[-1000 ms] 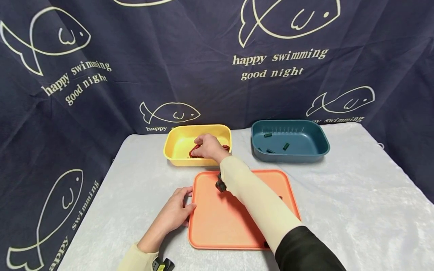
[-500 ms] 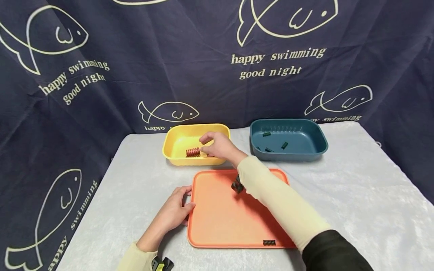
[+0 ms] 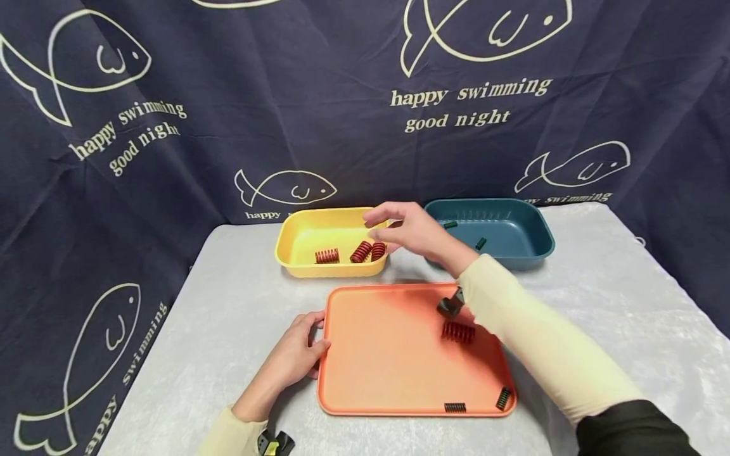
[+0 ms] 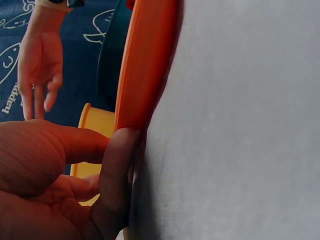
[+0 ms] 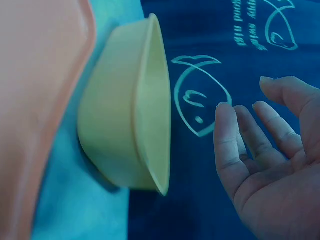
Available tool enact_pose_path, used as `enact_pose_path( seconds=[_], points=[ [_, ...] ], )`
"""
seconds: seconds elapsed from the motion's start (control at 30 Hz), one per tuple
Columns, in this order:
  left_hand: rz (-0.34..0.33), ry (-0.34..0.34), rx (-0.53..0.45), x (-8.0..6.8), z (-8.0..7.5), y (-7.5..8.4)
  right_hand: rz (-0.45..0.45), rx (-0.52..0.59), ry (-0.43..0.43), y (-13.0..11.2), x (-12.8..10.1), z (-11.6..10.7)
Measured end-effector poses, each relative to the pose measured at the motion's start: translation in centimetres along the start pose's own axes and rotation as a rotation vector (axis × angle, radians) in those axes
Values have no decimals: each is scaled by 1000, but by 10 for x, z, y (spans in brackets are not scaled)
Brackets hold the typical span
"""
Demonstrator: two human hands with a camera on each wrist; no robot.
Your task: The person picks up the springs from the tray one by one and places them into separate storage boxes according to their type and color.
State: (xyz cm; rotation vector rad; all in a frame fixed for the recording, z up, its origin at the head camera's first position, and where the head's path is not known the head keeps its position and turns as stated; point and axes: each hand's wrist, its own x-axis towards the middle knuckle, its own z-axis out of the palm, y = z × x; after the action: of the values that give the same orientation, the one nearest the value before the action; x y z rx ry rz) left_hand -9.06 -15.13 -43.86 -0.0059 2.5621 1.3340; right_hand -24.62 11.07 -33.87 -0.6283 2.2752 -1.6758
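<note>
Table (image 3: 599,316) covered in a pale grey cloth, backed by a navy curtain (image 3: 319,126) printed with white fish outlines and lettering. Blue bin (image 3: 516,250) at the far right, holding small dark green springs (image 3: 481,243); the right forearm crosses in front of its near left corner and hides part of it. Orange tray (image 3: 376,354) at centre near — 1 red spring (image 3: 458,332) lying on it beside the wrist-worn camera, 2 small dark springs (image 3: 454,407) close to its near edge and right corner. Yellow bin (image 3: 302,240) at the far left of the blue bin, just beyond the tray — rounded rectangular, shallow, smooth plastic, with 3 red coil springs (image 3: 361,251) lying on their sides on its floor, 1 apart to the left, 2 side by side to the right. Right hand (image 3: 413,231) raised in the air over the gap between the 2 bins, fingers loosely spread and slightly bent, holding nothing. Left hand (image 3: 293,354) resting on the cloth, fingers and thumb curled round the tray's left rim.
</note>
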Motion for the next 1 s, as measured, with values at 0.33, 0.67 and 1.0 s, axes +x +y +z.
enact_pose_path(
  seconds=[0.33, 0.67, 1.0],
  points=[
    [21, -2, -33, -2, 0, 1, 12, -46, 65, -1, -38, -52],
    [14, 0, -18, 1, 0, -1, 79, -29, 29, 25, -82, -71],
    [9, 4, -22, 1, 0, -3, 157, 74, 10, 61, -124, -75]
  ],
)
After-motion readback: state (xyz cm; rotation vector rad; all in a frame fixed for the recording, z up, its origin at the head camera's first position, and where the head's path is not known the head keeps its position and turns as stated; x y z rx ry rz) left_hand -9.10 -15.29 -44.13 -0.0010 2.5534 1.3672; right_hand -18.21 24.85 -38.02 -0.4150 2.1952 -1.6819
